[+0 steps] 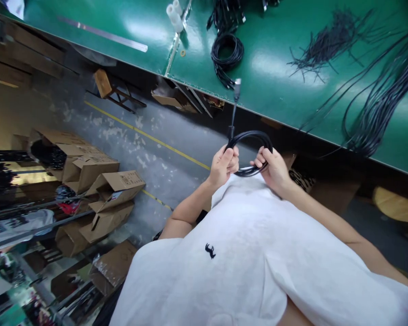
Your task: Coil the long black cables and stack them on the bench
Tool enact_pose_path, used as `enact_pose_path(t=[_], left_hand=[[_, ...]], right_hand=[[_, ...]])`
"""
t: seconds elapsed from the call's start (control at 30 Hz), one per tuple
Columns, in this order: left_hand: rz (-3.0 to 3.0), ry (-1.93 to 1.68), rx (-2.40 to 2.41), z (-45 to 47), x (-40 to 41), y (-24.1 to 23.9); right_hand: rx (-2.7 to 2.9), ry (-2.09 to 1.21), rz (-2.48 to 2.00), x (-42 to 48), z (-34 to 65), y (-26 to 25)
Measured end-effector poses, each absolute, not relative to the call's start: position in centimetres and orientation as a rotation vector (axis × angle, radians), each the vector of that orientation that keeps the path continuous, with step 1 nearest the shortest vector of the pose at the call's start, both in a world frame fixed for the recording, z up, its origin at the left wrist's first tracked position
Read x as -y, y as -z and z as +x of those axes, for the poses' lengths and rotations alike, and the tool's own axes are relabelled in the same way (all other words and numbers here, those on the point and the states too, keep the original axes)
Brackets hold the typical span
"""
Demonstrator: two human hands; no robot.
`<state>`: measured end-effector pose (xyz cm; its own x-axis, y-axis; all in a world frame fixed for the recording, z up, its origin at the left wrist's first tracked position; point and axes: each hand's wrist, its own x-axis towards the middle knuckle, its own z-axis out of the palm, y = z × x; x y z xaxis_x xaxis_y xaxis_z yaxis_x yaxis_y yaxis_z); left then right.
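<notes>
Black coiled cable (253,135) is seen in the head view, held beside the green surface (275,88), clamped at one side by the left hand (223,166) and at the other by the right hand (274,168). Should either grip be slackened, the loops could be sprung apart; the free connector (237,87), unheld, could be snagged on the surface's edge.

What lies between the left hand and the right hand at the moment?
In the head view, a loop of black cable spans the gap from the left hand to the right hand.
</notes>
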<state>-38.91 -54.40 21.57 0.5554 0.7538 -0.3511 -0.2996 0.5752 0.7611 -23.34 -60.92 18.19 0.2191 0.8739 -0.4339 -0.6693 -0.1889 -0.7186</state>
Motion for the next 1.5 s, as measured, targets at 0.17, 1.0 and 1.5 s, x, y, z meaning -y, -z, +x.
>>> enact_pose_path(t=[0.17,1.0,1.5], left_hand=[[0.657,-0.74,-0.719,-36.1,54.8,-21.2],[1.596,0.179,-1.158,-33.4,50.2,-19.4],[0.783,-0.284,-1.305,-25.4,48.1,-19.9]], right_hand=[[-0.136,-1.297,-0.973,57.9,-26.0,-17.2],[1.708,-0.806,-1.476,52.5,-4.3,-13.2],[0.97,-0.739,-1.846,47.7,20.5,-3.1]])
